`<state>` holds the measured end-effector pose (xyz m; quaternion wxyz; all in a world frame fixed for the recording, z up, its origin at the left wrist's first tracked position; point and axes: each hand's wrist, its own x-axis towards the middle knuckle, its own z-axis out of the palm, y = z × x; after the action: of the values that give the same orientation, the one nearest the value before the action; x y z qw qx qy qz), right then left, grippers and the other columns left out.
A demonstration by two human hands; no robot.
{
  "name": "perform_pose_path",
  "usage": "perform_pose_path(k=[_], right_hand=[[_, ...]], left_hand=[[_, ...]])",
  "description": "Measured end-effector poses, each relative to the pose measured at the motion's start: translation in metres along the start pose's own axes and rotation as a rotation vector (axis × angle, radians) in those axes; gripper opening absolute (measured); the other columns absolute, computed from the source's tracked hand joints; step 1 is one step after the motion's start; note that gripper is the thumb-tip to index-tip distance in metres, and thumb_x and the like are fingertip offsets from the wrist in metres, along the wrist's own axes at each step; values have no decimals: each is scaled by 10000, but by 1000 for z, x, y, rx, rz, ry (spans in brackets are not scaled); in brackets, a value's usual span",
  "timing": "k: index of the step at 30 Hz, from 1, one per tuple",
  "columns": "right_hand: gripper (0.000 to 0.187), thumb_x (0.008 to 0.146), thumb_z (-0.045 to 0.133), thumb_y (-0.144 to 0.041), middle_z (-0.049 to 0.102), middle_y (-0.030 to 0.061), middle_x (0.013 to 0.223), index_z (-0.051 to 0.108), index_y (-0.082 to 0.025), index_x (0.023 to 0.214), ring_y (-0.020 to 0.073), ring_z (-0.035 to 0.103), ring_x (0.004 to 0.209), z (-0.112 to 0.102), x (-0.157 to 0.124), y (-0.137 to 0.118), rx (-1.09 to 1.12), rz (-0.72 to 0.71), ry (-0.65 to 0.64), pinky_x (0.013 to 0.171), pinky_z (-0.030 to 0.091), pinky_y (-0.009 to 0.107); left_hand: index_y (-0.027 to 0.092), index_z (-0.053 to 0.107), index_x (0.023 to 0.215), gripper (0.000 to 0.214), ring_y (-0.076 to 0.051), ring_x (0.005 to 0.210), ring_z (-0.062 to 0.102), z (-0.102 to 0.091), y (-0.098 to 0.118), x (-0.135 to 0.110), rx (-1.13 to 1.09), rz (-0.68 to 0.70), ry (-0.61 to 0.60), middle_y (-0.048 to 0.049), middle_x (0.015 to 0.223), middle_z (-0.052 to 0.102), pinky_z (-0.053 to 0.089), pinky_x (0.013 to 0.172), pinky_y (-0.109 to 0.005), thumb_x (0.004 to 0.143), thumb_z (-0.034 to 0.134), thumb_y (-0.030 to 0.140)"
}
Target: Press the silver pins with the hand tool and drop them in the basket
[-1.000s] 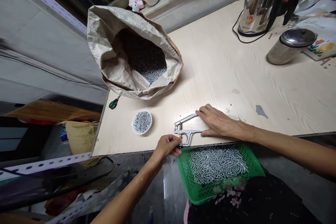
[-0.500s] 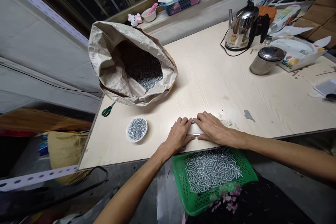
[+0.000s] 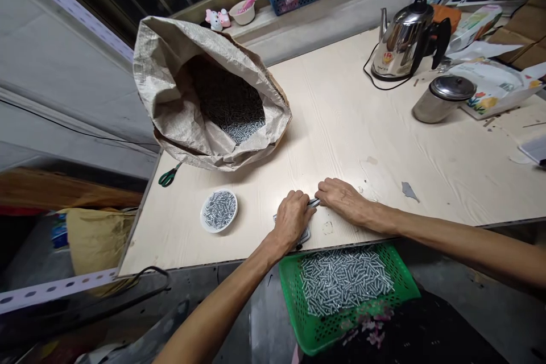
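Observation:
A silver hand press tool [image 3: 313, 202] lies near the front edge of the pale wooden table [image 3: 341, 125], mostly hidden under both hands. My left hand [image 3: 292, 219] lies curled over its head end and presses down on it. My right hand [image 3: 341, 199] rests with closed fingers on its handles. A small white dish [image 3: 219, 210] of metal screws stands just left of my left hand. A green plastic basket [image 3: 315, 330] full of screws sits on my lap below the table edge.
A large open paper sack [image 3: 170, 108] holding many screws stands at the back left, with green-handled scissors [image 3: 168, 176] beside it. At the right rear are a steel kettle [image 3: 405, 40] with its cord, a lidded steel pot [image 3: 443, 99] and papers [image 3: 499, 82].
My left hand moved up from the table edge at the tool's head and now covers the tool. My right hand stayed on the handles. The camera view rose and shifted slightly.

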<state>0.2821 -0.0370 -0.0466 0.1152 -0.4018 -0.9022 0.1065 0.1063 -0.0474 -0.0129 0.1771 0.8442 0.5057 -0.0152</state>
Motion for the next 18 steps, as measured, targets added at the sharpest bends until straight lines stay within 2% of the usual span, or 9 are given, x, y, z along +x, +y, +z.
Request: perform_pose_path(k=[3, 5, 6, 8, 10, 13, 15, 18], right_hand=[[200, 926, 442, -184, 582, 56, 799, 572, -186, 774, 196, 475, 767, 2, 3, 3, 2, -14, -15, 695, 388, 342], [110, 910, 493, -222, 600, 72, 887, 588, -177, 876, 213, 493, 840, -2, 2, 5, 15, -24, -12, 737, 403, 361], [121, 888, 539, -247, 601, 89, 974, 583, -169, 970, 228, 498, 909, -5, 1, 6, 29, -35, -2, 774, 408, 378], [401, 822, 639, -299, 545, 132, 1183, 510, -157, 1175, 269, 460, 1080, -15, -2, 7, 61, -63, 35, 863, 399, 427], [578, 782, 686, -330, 471, 150, 1299, 434, -164, 1275, 293, 400, 1181, -23, -7, 5, 85, -94, 71, 919, 375, 463], [459, 809, 662, -322, 524, 123, 1215, 490, -177, 1210, 275, 437, 1113, -24, -11, -2, 90, -111, 83, 889, 391, 438], [325, 826, 644, -297, 567, 99, 1099, 549, -174, 1112, 253, 469, 1008, -16, -10, -8, 75, -97, 83, 829, 403, 397], [280, 832, 634, -269, 578, 79, 1032, 564, -178, 1087, 237, 465, 928, 3, -2, -16, 46, -76, 96, 759, 381, 356]], left_hand=[[161, 586, 838, 119, -218, 883, 522, 4, 0, 1, 19, -7, 3, -68, 877, 594, 445, 786, -357, 877, 555, 268], [151, 593, 898, 142, -229, 912, 523, 4, -2, 1, 34, -32, 19, -79, 916, 592, 452, 797, -366, 849, 599, 284], [145, 590, 974, 220, -237, 943, 521, 2, -4, 0, 30, -45, 42, -88, 964, 588, 455, 810, -373, 822, 637, 298], [148, 534, 1159, 462, -253, 1025, 509, -4, -9, -6, -11, -63, 124, -111, 1100, 560, 454, 850, -386, 768, 698, 332], [169, 489, 1246, 537, -255, 1078, 503, -13, -16, -18, -84, -97, 227, -118, 1169, 536, 444, 886, -386, 782, 679, 362], [171, 606, 1067, 282, -229, 977, 561, -25, -28, -44, -189, -234, 335, -92, 1018, 598, 448, 839, -357, 883, 526, 369], [169, 640, 914, 254, -205, 846, 585, -26, -35, -63, -238, -321, 344, -68, 893, 619, 448, 760, -332, 906, 466, 354], [162, 638, 835, 255, -191, 763, 582, -17, -45, -83, -281, -414, 328, -58, 833, 626, 429, 694, -312, 895, 454, 329]])
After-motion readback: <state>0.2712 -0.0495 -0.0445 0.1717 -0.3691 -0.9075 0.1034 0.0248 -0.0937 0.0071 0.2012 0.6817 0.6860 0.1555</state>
